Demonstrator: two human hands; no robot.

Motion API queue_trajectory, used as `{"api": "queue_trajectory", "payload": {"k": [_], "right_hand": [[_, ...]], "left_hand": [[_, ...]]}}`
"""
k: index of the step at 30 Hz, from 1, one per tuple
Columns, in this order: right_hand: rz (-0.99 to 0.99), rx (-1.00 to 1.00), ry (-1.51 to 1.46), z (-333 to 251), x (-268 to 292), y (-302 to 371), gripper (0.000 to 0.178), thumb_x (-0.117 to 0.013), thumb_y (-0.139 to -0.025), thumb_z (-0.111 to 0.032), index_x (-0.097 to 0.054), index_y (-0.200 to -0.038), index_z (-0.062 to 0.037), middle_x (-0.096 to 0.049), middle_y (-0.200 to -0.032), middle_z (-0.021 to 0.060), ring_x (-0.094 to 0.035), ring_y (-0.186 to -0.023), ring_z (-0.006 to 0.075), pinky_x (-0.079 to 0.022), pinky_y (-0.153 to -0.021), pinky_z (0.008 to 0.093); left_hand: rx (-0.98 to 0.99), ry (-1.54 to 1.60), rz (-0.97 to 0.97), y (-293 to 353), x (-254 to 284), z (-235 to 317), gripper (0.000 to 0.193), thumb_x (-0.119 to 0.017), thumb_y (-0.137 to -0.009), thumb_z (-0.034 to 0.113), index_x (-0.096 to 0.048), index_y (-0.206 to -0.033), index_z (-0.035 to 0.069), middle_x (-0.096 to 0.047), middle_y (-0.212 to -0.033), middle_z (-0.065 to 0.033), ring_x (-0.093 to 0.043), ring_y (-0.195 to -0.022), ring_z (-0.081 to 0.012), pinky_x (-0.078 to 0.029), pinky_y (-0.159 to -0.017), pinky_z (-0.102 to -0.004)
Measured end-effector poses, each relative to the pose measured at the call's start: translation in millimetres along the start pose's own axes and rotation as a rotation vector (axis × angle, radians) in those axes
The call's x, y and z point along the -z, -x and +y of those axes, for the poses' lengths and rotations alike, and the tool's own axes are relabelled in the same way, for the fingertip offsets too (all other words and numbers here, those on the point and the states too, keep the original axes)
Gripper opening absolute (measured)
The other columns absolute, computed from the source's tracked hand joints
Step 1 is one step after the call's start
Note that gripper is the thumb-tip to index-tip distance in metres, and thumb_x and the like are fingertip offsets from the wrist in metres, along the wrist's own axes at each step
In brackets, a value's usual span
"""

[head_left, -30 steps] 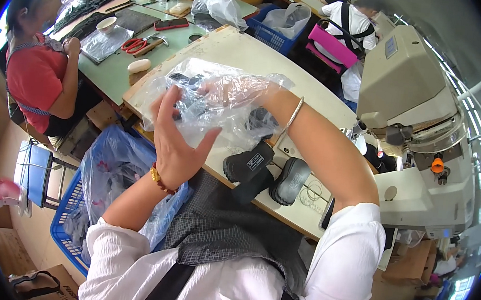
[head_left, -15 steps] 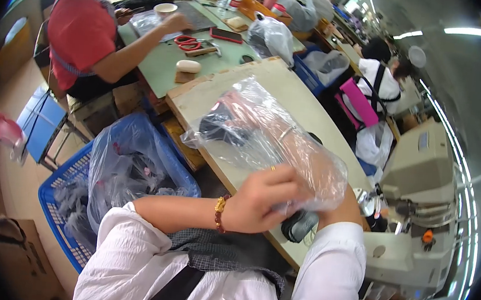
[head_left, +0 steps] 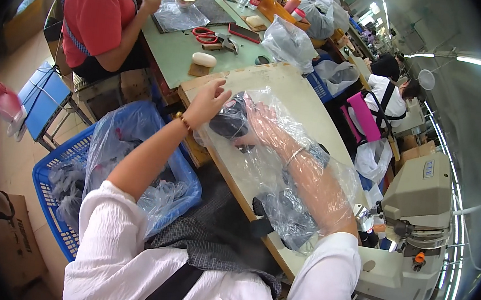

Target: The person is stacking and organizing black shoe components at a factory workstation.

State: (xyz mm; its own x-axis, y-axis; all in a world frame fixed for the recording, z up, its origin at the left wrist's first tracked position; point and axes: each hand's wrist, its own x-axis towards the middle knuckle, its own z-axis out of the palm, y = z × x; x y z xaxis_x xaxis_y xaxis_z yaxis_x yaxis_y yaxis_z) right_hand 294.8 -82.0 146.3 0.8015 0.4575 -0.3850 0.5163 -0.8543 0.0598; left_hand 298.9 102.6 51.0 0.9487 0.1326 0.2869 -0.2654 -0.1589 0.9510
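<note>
- Clear plastic bag [head_left: 307, 174] lies on the wooden counter [head_left: 292, 91], sleeved over the right forearm.
- Right hand [head_left: 263, 126] — inside the bag, fingers clamped on a dark fabric piece [head_left: 230, 123].
- Left hand [head_left: 207, 103] pinches the bag's near edge.
- Blue basket [head_left: 56, 201] stands beside — lower left.

Right hand [head_left: 263, 126] sits inside the plastic bag [head_left: 285, 171] on the table [head_left: 308, 110], left hand [head_left: 207, 103] at its left edge (basket [head_left: 54, 190] further left, on the floor).
</note>
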Motion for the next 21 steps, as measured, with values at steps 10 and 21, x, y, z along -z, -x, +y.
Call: {"api": "queue_trajectory", "payload": {"k": [10, 21], "right_hand": [[0.334, 0.376, 0.029, -62.6, 28.8, 56.2, 0.122, -0.086, -0.061, -0.046, -0.017, -0.154, -0.0055, -0.04, -0.14, 0.0288, -0.04, -0.129, 0.0435, -0.031, -0.109, 0.0501], [0.463, 0.428, 0.026, -58.8, 11.7, 57.7, 0.119, -0.082, -0.064, -0.05, -0.016, -0.156, -0.0134, -0.044, -0.138, 0.0289, -0.04, -0.131, 0.0455, -0.026, -0.115, 0.0498]], "left_hand": [[0.068, 0.239, 0.118, 11.5, 44.3, 22.0, 0.023, -0.058, -0.099, 0.024, -0.067, -0.095, 0.004, -0.057, -0.076, 0.0059, -0.048, -0.066, -0.0018, -0.038, -0.055, -0.0199], [0.45, -0.033, -0.021, 146.1, 239.3, -42.5, 0.047, -0.068, -0.091, 0.034, -0.055, -0.127, 0.008, -0.054, -0.076, 0.0058, -0.048, -0.058, -0.0026, -0.035, -0.046, -0.0226]]}}
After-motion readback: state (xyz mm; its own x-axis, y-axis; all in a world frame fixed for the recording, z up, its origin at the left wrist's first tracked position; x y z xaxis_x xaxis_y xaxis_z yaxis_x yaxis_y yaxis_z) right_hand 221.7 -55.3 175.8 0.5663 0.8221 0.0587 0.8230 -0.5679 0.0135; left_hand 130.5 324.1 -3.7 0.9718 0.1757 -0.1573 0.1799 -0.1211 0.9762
